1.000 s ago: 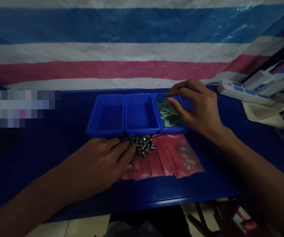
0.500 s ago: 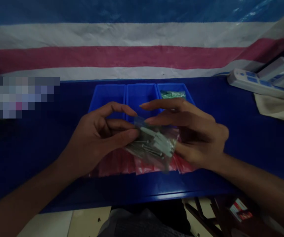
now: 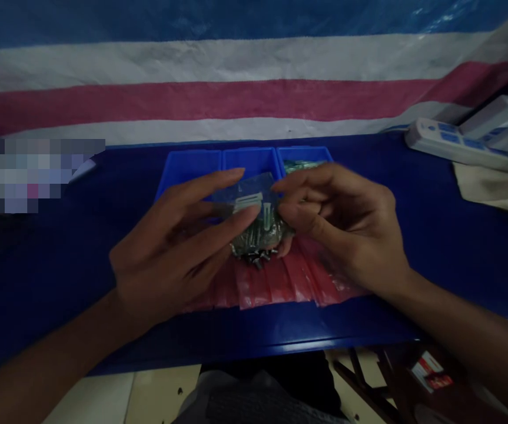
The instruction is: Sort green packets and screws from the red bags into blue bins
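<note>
A clear plastic bag [image 3: 254, 227] with pale plastic plugs and metal screws inside is held up between my hands. My left hand [image 3: 169, 241] grips its left side, thumb across the front. At the bag's right edge, my right hand [image 3: 346, 224] pinches the plastic between thumb and fingers. Behind the hands stand three blue bins [image 3: 194, 158] side by side; green packets [image 3: 302, 165] lie in the right one. Red plastic bags [image 3: 275, 282] are spread in a row on the table below the held bag.
The blue table [image 3: 448, 253] carries a white power strip [image 3: 457, 141] and a pale cloth-like piece [image 3: 483, 184] at the right. A striped sheet [image 3: 236, 100] hangs behind. Below right, a dark stool [image 3: 395, 383] holds a red and white packet [image 3: 431, 372].
The bag has turned more upright, with its plugs now near the top and screws at the bottom. My right fingers have closed onto its right edge, and my left hand has shifted slightly left.
</note>
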The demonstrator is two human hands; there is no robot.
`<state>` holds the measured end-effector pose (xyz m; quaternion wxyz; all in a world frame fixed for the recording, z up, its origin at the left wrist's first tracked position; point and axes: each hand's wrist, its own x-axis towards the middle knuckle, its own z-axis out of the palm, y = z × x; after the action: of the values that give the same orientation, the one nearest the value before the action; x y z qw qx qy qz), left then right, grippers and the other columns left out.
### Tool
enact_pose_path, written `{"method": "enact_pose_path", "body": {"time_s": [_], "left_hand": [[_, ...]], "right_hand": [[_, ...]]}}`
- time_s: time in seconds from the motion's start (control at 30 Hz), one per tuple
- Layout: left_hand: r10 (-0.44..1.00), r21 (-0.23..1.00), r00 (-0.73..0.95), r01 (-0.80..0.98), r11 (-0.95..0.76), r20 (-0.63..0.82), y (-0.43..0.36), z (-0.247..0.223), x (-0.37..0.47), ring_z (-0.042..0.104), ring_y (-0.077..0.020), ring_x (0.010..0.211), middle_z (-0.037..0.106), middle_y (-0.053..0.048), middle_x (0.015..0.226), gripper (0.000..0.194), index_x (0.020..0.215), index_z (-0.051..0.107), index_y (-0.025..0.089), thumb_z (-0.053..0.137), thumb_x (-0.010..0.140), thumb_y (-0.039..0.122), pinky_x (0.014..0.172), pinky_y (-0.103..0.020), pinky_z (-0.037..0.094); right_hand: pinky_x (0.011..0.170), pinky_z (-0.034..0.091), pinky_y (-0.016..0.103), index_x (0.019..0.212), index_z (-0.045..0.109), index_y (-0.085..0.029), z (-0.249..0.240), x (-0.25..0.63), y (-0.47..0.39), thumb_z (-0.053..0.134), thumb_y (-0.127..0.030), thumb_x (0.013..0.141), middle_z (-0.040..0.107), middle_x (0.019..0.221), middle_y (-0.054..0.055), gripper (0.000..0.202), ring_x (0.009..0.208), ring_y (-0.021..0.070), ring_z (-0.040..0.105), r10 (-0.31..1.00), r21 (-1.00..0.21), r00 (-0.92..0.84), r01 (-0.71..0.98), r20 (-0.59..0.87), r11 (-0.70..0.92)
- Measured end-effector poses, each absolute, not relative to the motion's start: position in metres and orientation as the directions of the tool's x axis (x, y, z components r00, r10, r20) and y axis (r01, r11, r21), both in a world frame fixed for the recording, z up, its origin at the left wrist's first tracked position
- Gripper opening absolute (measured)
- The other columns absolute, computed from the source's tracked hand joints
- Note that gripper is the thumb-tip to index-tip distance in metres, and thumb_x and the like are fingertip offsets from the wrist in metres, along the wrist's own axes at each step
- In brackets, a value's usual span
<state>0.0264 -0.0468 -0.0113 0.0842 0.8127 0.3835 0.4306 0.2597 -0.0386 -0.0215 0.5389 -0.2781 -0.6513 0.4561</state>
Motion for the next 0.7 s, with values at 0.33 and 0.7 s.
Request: {"method": "enact_pose_path", "body": {"time_s": [0.33,0.7], "left_hand": [[0.798,0.604,0.206,0.555,-0.572,0.566,-0.054,-0.007,0.032,0.071,-0.0131,0.057,0.08,0.011,0.079,0.01,0.088,0.081,0.037,0.078,0.095,0.044,0.05,-0.027,0.058],[0.801,0.643,0.209,0.498,-0.581,0.561,-0.039,-0.001,0.022,0.075,-0.0147,0.067,0.077,0.006,0.071,0.024,0.081,0.077,0.029,0.065,0.102,0.031,0.068,-0.028,0.065]], "right_hand": [[0.082,0.064,0.045,0.092,0.078,-0.03,-0.023,0.254,-0.039,0.079,-0.015,0.093,0.076,0.096,0.003,0.014,0.09,0.0248,0.073,0.758,-0.746,-0.147,0.137,0.635,0.651],[0.066,0.059,0.038,0.084,0.078,-0.026,-0.01,0.334,0.088,0.073,-0.042,0.092,0.079,0.08,0.004,0.019,0.071,0.0246,0.074,0.75,-0.531,-0.428,0.53,0.505,0.661]]}}
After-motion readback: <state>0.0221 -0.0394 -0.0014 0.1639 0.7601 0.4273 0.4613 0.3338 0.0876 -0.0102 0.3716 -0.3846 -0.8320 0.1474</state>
